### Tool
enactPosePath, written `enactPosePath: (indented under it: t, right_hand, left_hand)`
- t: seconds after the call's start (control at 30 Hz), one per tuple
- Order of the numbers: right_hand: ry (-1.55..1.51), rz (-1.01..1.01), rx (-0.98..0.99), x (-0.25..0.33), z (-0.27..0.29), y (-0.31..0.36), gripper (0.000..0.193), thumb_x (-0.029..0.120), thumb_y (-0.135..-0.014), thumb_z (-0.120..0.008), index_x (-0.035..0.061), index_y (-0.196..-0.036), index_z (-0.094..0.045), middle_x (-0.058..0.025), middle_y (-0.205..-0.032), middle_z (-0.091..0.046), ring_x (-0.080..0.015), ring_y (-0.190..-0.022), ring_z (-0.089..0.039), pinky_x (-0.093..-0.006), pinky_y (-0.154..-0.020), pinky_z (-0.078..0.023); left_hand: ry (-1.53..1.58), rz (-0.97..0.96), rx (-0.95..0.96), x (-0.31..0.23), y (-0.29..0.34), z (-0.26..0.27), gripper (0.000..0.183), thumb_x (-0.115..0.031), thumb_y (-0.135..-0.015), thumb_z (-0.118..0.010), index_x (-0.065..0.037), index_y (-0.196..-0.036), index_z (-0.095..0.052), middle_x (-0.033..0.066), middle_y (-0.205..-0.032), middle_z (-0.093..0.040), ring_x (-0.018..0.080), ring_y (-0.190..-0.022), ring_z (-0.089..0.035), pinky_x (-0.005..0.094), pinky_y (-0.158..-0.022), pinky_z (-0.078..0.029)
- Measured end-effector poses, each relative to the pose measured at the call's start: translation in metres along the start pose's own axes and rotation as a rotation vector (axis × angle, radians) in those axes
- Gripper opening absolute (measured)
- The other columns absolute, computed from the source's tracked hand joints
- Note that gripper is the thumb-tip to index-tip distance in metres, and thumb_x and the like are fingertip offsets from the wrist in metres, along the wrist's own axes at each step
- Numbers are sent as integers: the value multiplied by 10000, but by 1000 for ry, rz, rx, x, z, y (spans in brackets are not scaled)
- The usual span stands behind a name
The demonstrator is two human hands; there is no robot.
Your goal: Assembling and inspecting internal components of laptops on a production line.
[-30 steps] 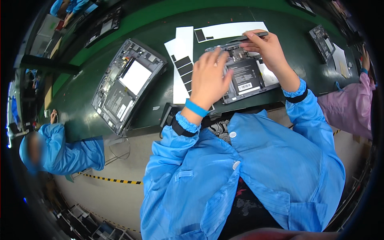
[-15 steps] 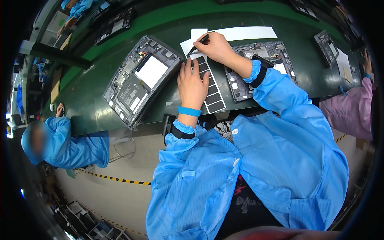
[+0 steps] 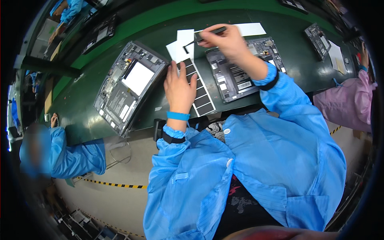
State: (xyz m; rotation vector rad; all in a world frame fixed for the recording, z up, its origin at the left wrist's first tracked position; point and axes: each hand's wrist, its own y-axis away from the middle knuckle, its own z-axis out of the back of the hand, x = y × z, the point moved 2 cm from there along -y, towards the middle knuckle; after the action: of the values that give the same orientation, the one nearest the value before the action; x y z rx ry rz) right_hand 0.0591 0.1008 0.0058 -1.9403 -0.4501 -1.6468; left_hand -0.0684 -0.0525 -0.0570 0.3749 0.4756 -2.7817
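My left hand (image 3: 181, 90) lies flat with fingers spread over a white sheet with a column of black rectangular pieces (image 3: 205, 99), holding it against the bench. My right hand (image 3: 228, 43) is closed round a slim black pointed tool (image 3: 217, 31), whose exact kind I cannot make out. Its tip points down left over a white paper strip (image 3: 185, 37), near a small black bent mark or piece. To the left of my left hand is an opened laptop base (image 3: 124, 94) with a white pad on it. A second opened laptop base (image 3: 236, 78) lies beneath my right forearm.
The green bench (image 3: 82, 122) curves across the view. More opened devices lie at the back left (image 3: 100, 34) and far right (image 3: 318, 40), the latter beside a white sheet (image 3: 337, 58). A co-worker in blue (image 3: 76, 158) sits left, another in pink (image 3: 346, 106) right.
My right hand has moved up and right, lifting the tool's tip away from the top of the black-pieced sheet. My left hand stays on that sheet. The whole view has shifted slightly.
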Motion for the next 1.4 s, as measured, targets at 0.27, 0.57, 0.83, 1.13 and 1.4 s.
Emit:
enactPosePath:
  t: [0.27, 0.57, 0.83, 1.13, 1.4]
  right_hand:
    - [106, -158, -266, 14, 194, 47, 251, 170, -866, -681, -20, -1028, -661, -101, -857, -684, -151, -756, -679, -218, -630, -532]
    - [-76, -165, -264, -12, 223, 53, 200, 109, -856, -680, -30, -1000, -663, -116, -815, -685, -146, -673, -665, -222, -592, -522]
    - [-219, -246, -102, -15, 237, 57, 179, 100, -868, -660, -33, -988, -658, -125, -805, -683, -144, -666, -663, -232, -597, -538]
    - [-75, -188, -152, -18, 232, 55, 167, 82, -865, -664, -40, -978, -655, -121, -820, -676, -154, -695, -674, -235, -619, -551]
    - [-75, -195, -152, -19, 232, 54, 175, 89, -864, -669, -37, -985, -655, -123, -840, -677, -168, -731, -685, -235, -630, -558]
  left_hand:
    - [529, -193, 159, -78, -21, 34, 351, -209, -850, -637, 25, -1108, -597, 178, -1150, -600, 330, -993, -599, 386, -855, -473]
    - [693, -420, 464, -189, -54, -24, 558, -224, -808, -674, -41, -1304, -495, 212, -1359, -429, 288, -859, -635, 350, -765, -522]
    - [651, -479, 473, -195, -49, -31, 408, -195, -779, -690, -55, -1155, -616, 216, -1370, -434, 377, -1004, -598, 390, -872, -482]
    - [646, -444, 492, -196, -49, -30, 252, -181, -765, -700, -73, -990, -664, 187, -1342, -475, 374, -993, -604, 390, -853, -490]
    - [633, -514, 357, -196, -48, -34, 229, -165, -781, -682, -65, -986, -662, 190, -1331, -481, 345, -957, -602, 389, -853, -485]
